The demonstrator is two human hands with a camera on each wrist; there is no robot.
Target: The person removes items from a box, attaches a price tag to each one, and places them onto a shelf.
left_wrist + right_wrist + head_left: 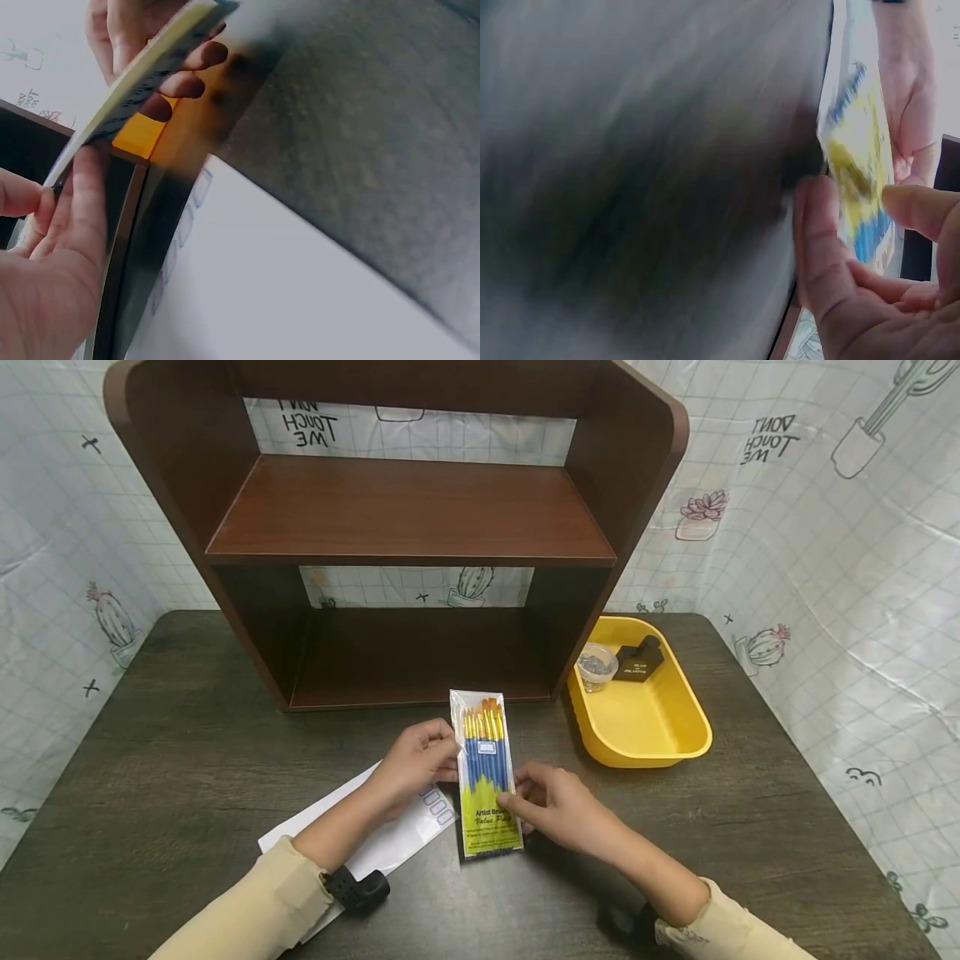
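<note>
1. A flat clear-plastic pack of blue-handled artist brushes with a yellow-green card insert (486,774) lay lengthwise on the dark wood-grain tabletop (187,718), in front of the dark brown wooden two-tier shelf unit (408,527) and partly over a white paper sheet (390,839).
2. The left hand (415,760) pinched the pack's left edge near the brush heads; the left wrist view showed thumb and fingers closed on that thin edge, which was raised off the surface.
3. The right hand (558,806) held the right edge lower down, at the printed card; the right wrist view showed thumb and forefinger clamped on the pack.
4. Both grips were therefore engaged on the same pack, at opposite long edges.
5. Handling judgement: the pack appeared light and thin, and it would probably flex along its length. The glossy sleeve looked slippery. The bristle end was the delicate part, so the card-backed lower half and the side edges were the sounder places to take hold.
6. A yellow plastic tray (645,727) stood to the right, well apart from the hands, holding a small clear cup (597,665) and a black box (639,660).
</note>
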